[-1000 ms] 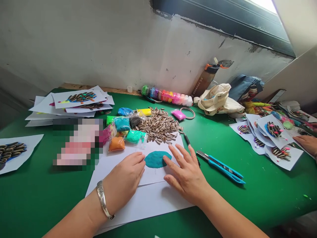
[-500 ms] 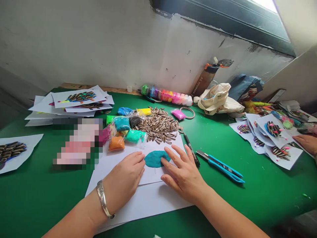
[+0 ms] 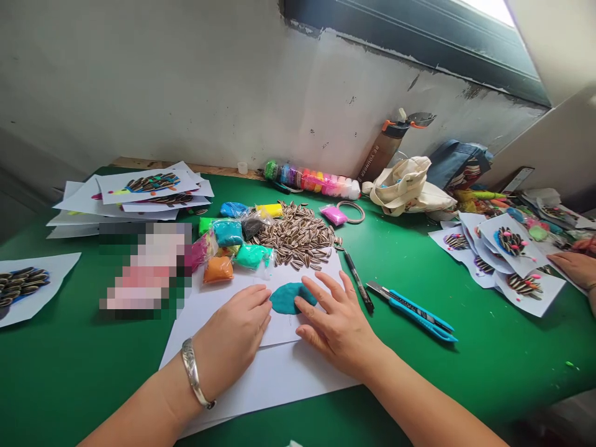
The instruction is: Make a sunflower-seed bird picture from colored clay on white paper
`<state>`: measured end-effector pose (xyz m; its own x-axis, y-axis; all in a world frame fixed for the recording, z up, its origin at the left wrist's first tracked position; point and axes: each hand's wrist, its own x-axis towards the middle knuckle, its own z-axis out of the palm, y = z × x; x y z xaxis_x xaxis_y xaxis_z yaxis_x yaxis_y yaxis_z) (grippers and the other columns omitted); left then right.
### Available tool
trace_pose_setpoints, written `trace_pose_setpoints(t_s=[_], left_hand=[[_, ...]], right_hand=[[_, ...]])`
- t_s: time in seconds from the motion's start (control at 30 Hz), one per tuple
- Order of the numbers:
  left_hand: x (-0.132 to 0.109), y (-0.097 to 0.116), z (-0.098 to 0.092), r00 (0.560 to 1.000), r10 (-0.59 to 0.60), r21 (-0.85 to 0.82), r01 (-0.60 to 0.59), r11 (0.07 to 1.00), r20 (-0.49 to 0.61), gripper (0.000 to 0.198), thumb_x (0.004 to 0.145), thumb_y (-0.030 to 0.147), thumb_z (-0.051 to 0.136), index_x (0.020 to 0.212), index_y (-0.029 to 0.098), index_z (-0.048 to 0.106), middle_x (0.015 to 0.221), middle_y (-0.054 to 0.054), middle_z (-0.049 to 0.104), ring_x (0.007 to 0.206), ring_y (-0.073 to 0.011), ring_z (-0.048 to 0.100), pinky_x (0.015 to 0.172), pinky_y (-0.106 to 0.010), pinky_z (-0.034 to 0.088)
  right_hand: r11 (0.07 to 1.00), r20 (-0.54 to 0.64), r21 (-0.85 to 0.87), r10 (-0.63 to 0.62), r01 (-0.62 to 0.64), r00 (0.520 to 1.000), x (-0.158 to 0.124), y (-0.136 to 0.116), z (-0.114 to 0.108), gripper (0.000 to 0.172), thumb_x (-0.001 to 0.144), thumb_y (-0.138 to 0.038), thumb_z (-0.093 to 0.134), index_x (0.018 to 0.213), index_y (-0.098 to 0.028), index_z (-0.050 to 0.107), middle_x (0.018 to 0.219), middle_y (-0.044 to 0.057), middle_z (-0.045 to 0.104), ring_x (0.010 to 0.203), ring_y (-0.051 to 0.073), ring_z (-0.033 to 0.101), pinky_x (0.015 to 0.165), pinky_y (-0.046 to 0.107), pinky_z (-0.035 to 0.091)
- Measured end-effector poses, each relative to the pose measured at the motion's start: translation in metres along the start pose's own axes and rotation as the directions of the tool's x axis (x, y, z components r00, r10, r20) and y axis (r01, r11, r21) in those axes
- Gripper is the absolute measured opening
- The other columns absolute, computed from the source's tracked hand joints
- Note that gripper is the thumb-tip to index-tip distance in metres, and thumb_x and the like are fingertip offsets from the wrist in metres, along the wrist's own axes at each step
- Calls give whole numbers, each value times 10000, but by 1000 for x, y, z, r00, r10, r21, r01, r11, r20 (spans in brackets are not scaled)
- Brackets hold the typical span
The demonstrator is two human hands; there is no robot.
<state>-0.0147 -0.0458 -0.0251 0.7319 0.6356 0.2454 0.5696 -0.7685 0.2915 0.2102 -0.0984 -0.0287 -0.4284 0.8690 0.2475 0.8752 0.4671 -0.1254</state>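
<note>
1. L hand, thin silver bangle at the wrist, lies knuckles-up on a white paper sheet. Fingers loosely curled & gripping nothing. Fingertips just meet the left edge of a flat teal clay oval.
2. R hand is palm-down, fingers straight & spread wide, nothing in its grasp. Index & middle fingertips rest on the oval's right part.
3. The oval is pressed flat on the top sheet, mid-way across the green table, between the two hands.
4. Just behind it: a heap of striped sunflower seeds, w/ small plastic bags of coloured clay (orange, teal, blue, yellow) at the heap's left.
5. Right of the R hand: a black pen, then a blue utility knife. Both lie on the table, apart from the hand.
6. Far right edge: another person's hand lies beside paper sheets w/ seed-and-clay pictures.
</note>
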Motion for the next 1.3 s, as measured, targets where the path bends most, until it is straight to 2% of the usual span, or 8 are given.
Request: trace_pose_setpoints(t_s=[0.4,0.53,0.67,0.77,0.87,1.0,1.13,1.3], left_hand=[[3,2,-4,1000,8,-7,-8,1000,3,321,934,146,343,935,150,664,1001,-94,673,1093,-226,579,986,-382,473],[3,3,-6,1000,3,-15,-3,1000,-5,328,936,156,334,924,150,662,973,-93,672,1050,-226,598,948,-385,496],[4,11,-16,999,-33,41,34,999,-40,319,948,181,337,946,139,653,1002,-115,672,990,-236,624,888,-399,530],[7,20,-19,998,-10,76,15,997,-62,302,952,183,352,994,129,646,1072,-131,664,1050,-247,606,936,-422,507],[11,26,-10,1000,-1,105,2,995,-10,272,929,219,444,1111,122,622,1209,-144,624,1185,-281,537,1003,-450,465],[8,24,12,994,-37,179,18,984,105,526,867,395,578,1320,137,507,1399,-186,481,1299,-361,424,1037,-535,406],[4,20,23,987,-75,208,45,977,141,615,893,496,494,1408,172,408,1479,-178,374,1352,-366,347,1061,-565,343],[3,20,26,983,-97,226,60,972,159,633,900,560,427,1419,200,397,1490,-158,363,1362,-360,331,1072,-548,310]], right_hand=[[992,-108,15,129,-129,986,0,9,7,350,937,-403,458,1199,-229,611,1383,98,508,1268,313,412,1076,590,211],[990,-110,32,143,-141,984,0,12,9,326,937,-410,452,1138,-233,639,1272,77,603,1210,319,456,1068,595,189],[989,-92,52,141,-137,986,1,12,11,310,936,-402,459,1131,-243,640,1236,52,628,1198,322,465,1072,595,167],[986,-115,82,154,-145,981,0,14,12,348,938,-403,452,1199,-234,607,1236,59,631,1183,322,481,1062,595,197],[981,-135,123,169,-152,976,0,19,15,431,942,-387,443,1315,-186,521,1243,90,625,1153,302,504,1035,557,290],[984,-126,141,130,-111,984,-3,23,15,439,937,-367,455,1303,-138,535,1251,106,618,1157,295,499,992,492,389],[993,-60,92,79,-74,995,-13,24,9,424,931,-366,474,1308,-184,538,1316,90,572,1211,309,469,1010,522,375],[999,25,36,35,-36,999,-20,23,4,411,928,-363,492,1318,-236,525,1392,67,506,1271,316,422,1038,561,339]])
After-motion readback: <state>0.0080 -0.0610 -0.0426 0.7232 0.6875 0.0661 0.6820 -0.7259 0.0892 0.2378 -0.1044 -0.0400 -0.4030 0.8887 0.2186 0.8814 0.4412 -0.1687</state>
